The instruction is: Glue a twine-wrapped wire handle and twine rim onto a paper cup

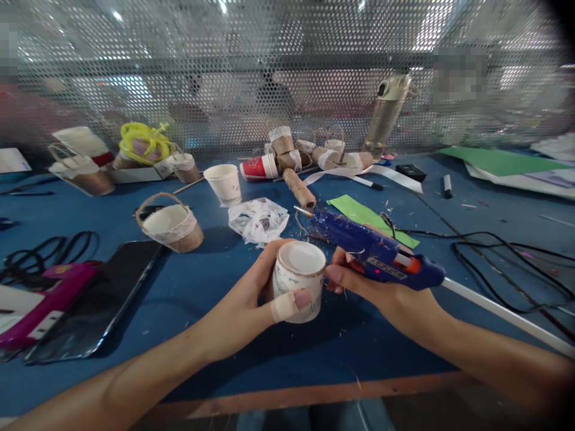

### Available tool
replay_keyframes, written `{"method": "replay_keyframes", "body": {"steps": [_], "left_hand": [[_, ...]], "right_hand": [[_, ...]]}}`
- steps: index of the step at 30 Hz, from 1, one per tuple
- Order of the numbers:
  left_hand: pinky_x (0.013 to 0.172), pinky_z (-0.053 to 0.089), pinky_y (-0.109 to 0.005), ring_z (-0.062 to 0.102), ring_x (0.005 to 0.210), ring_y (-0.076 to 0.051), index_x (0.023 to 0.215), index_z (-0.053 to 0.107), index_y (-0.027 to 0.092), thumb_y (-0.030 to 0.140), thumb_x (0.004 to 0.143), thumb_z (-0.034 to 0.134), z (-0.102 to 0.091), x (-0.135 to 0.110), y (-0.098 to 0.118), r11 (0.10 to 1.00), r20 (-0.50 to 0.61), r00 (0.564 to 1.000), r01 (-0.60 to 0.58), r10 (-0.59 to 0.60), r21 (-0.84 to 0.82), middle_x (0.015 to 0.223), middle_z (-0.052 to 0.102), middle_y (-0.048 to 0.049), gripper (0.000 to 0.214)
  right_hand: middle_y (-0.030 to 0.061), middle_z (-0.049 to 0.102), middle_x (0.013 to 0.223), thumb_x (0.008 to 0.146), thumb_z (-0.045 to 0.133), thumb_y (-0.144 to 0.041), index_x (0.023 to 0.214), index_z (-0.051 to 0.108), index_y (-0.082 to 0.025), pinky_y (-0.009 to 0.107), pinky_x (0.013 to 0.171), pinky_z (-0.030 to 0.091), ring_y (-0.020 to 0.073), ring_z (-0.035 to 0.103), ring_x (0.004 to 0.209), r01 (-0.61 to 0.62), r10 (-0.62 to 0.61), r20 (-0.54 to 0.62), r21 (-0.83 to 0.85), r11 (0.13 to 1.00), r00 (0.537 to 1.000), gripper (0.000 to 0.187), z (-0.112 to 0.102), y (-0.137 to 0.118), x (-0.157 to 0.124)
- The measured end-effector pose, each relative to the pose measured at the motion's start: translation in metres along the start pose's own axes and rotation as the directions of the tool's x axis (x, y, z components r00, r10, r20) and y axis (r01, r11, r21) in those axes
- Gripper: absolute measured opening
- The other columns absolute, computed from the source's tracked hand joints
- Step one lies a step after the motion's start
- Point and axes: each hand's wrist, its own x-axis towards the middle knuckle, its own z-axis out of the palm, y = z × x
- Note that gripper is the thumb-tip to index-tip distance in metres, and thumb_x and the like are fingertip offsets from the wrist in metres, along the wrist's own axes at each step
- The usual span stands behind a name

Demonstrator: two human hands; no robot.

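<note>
My left hand (265, 287) is closed around a printed white paper cup (300, 287), its thumb wrapped with a bandage. A thin brown line, like twine, runs round the cup's top edge; the shallow white face there looks like its base, turned up. Closed on a blue hot glue gun (354, 239), my right hand (372, 281) is just right of the cup. The gun's nozzle points up and left, beyond the cup, and a white glue stick (498, 314) sticks out of its back. My right thumb and fingertips are close to the cup's side; whether they pinch twine I cannot tell.
Behind the cup lie crumpled plastic (259, 221), a twine roll (299, 189) and a white cup (223, 184). A small basket (171, 226), a phone (99, 299) and a magenta glue gun (58, 299) are left. Black cable (476, 239) loops at right; perforated metal (224, 78) closes the back.
</note>
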Motion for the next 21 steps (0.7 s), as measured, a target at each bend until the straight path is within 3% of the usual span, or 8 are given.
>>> {"method": "replay_keyframes", "body": {"steps": [5, 12, 21], "left_hand": [[0.099, 0.043, -0.029, 0.052, 0.114, -0.019, 0.127, 0.049, 0.036, 0.036, 0.087, 0.072, 0.0009, -0.0001, 0.0005, 0.999, -0.001, 0.999, 0.043, -0.043, -0.017, 0.119, 0.057, 0.0024, 0.046], [0.099, 0.046, -0.029, 0.057, 0.116, -0.021, 0.126, 0.053, 0.03, 0.036, 0.087, 0.072, 0.0009, 0.0006, 0.0036, 0.987, 0.033, 0.995, 0.101, -0.097, -0.123, 0.12, 0.062, -0.0003, 0.044], [0.107, 0.041, -0.035, 0.051, 0.127, -0.025, 0.135, 0.044, 0.032, 0.033, 0.086, 0.073, -0.002, -0.0001, 0.0009, 0.998, 0.023, 0.998, 0.052, -0.053, 0.032, 0.132, 0.057, -0.0025, 0.057]], "right_hand": [[-0.0056, 0.064, 0.069, 0.078, 0.079, -0.025, 0.077, 0.059, -0.022, 0.023, 0.064, 0.059, 0.0111, 0.065, 0.064, -0.036, 0.037, -0.02, 0.062, 0.997, 0.999, 0.019, 0.0011, 0.0018, 0.0005], [-0.0036, 0.065, 0.071, 0.084, 0.071, -0.022, 0.079, 0.06, -0.022, 0.023, 0.069, 0.058, 0.0115, 0.065, 0.067, -0.03, 0.029, 0.029, 0.045, 0.999, 0.999, 0.013, 0.0005, -0.0019, 0.0015], [-0.0054, 0.064, 0.069, 0.082, 0.075, -0.023, 0.075, 0.058, -0.023, 0.022, 0.068, 0.057, 0.0109, 0.064, 0.067, -0.043, 0.043, 0.028, 0.012, 0.999, 0.999, 0.019, -0.0011, -0.0001, -0.0001]]}}
